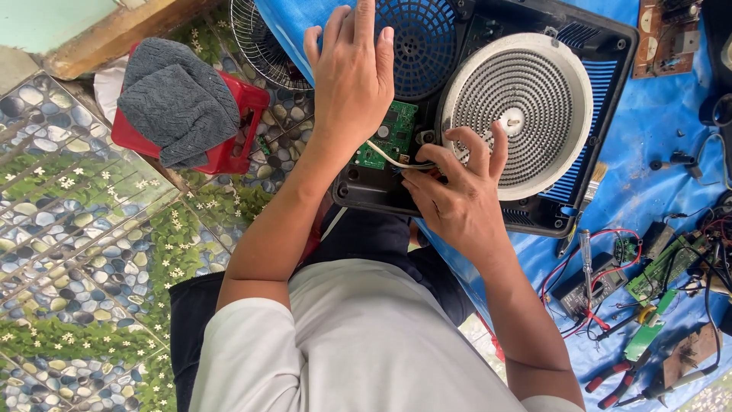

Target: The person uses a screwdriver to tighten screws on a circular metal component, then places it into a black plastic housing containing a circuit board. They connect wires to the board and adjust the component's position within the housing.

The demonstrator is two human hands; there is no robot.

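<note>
An opened black electric cooker housing (610,46) lies on a blue tarp, with a white round coil heater (534,99) inside and a blue-black fan grille (423,38) beside it. A small green circuit board (390,133) sits at the housing's left edge. My left hand (351,76) rests flat on the housing beside the board, fingers stretched out, holding nothing. My right hand (457,191) pinches a white wire (385,156) that runs from the board to the heater's rim. What lies under the fingertips is hidden.
A red plastic stool (236,130) with a grey cloth (179,99) stands at the left on pebble-pattern flooring. A wire fan guard (263,38) lies above it. On the blue tarp (648,152) at the right are a multimeter (591,286), a screwdriver (585,255), red pliers (618,378), boards and wires.
</note>
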